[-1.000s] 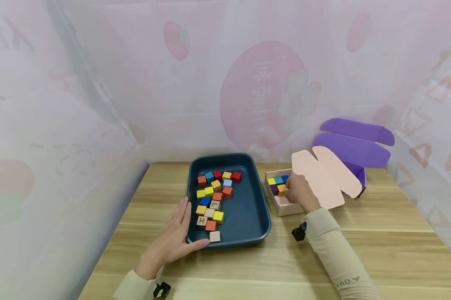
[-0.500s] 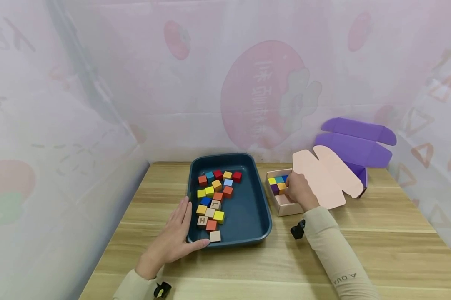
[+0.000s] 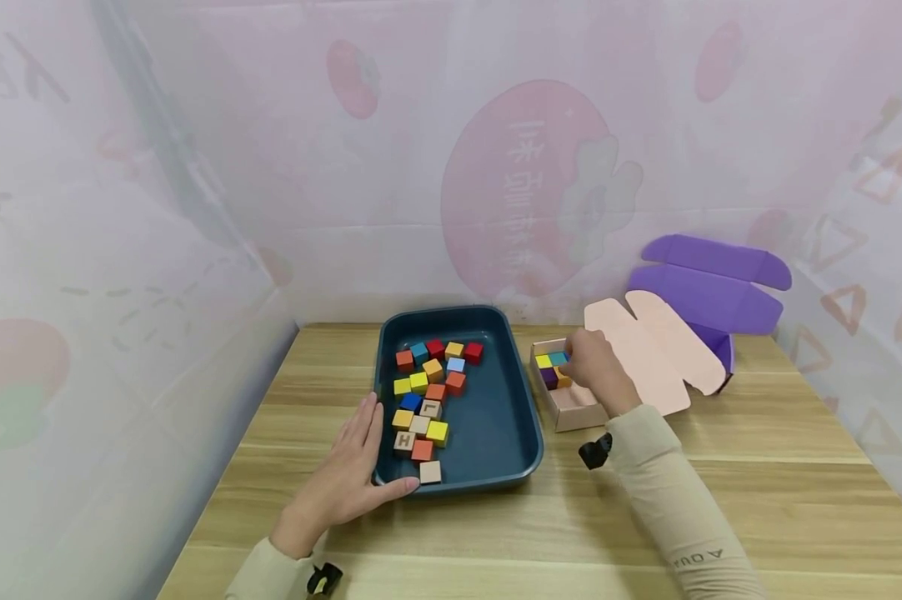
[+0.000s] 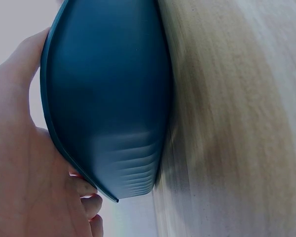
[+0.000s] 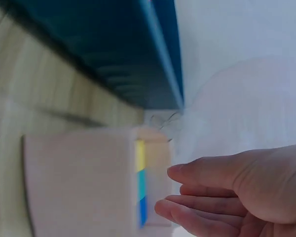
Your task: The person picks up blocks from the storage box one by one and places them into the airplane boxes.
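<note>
My left hand (image 3: pixel 349 471) rests on the left rim of a dark blue tray (image 3: pixel 496 454), fingers straight along the edge and thumb at the near corner. Several coloured cubes lie in the tray's left part, among them a wooden cube with an H (image 3: pixel 403 442). My right hand (image 3: pixel 597 367) is over a small pale pink box (image 3: pixel 580 418), thumb and fingertips apart with nothing between them in the right wrist view. Inside the box sit yellow (image 3: pixel 543 361), teal (image 3: pixel 558 358), dark purple (image 3: pixel 548 378) and orange (image 3: pixel 563 379) cubes, and a blue cube (image 5: pixel 143 211) shows in the right wrist view.
The pink box's raised lid (image 3: pixel 646 358) leans to the right. Behind it stands an open purple box (image 3: pixel 709 296). Everything stands on a wooden table (image 3: pixel 496 542), with printed white curtains (image 3: pixel 391 208) at the back and sides.
My right hand has risen slightly from inside the pink box and shifted a little left, now covering the blue cube in the head view. The left hand and tray stay put.
</note>
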